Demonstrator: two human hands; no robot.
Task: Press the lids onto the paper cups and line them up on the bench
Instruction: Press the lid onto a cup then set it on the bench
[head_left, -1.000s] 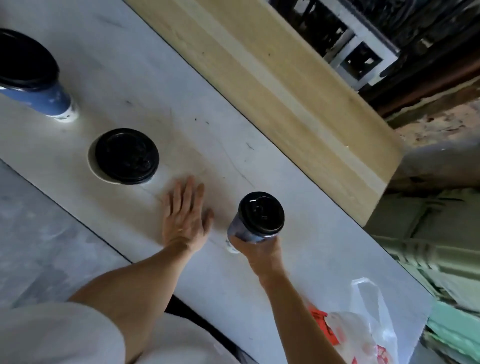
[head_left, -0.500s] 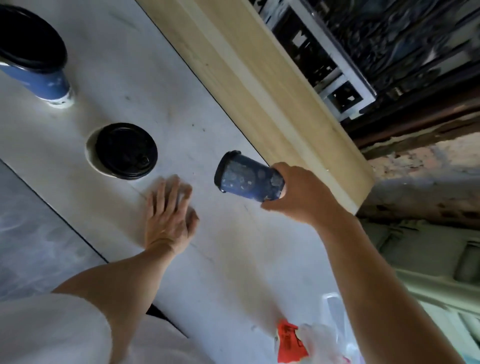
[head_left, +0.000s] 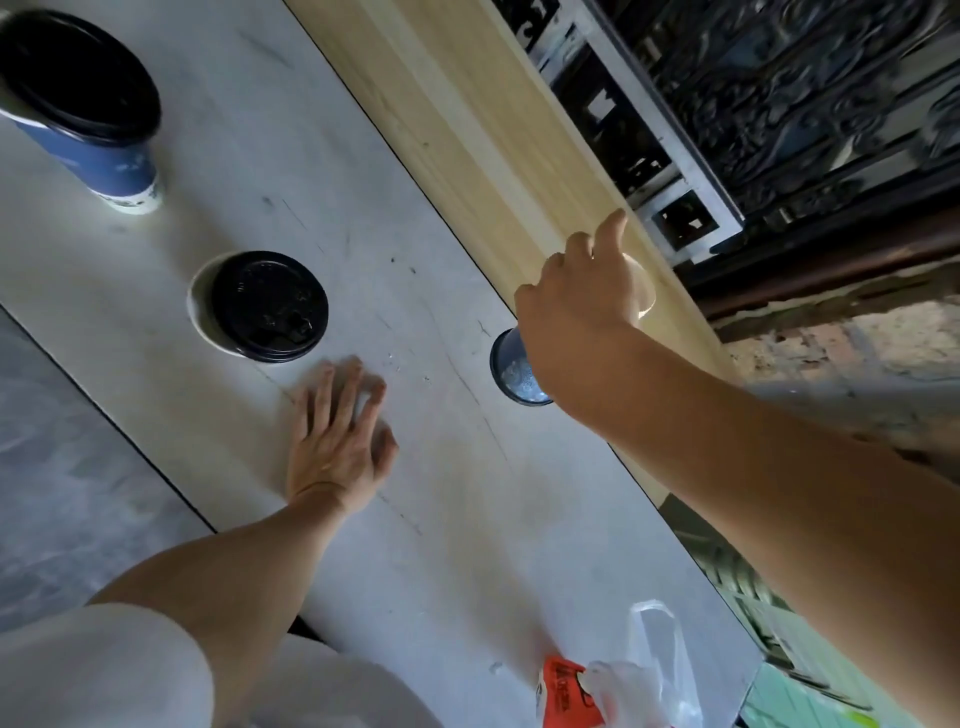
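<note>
My right hand (head_left: 576, 301) is shut around a small blue paper cup (head_left: 517, 371) with a black lid. The cup is tipped on its side, lid end pointing down-left, and most of it is hidden by my fingers. It hangs over the far side of the white bench (head_left: 452, 530), near the wooden strip. My left hand (head_left: 337, 441) lies flat on the bench with fingers spread, holding nothing. A white cup with a black lid (head_left: 265, 306) stands just beyond my left hand. A taller blue lidded cup (head_left: 83, 98) stands at the far left.
A pale wooden plank (head_left: 467, 130) runs along the bench's far edge. A clear plastic bag with a red packet (head_left: 613, 686) lies at the near right end of the bench. Dark metal grating (head_left: 779, 104) rises behind the plank. Grey floor (head_left: 62, 493) shows at left.
My right hand lifted the small blue cup off the bench, tipped it sideways and carried it away toward the wooden plank. My left hand stayed flat on the bench.
</note>
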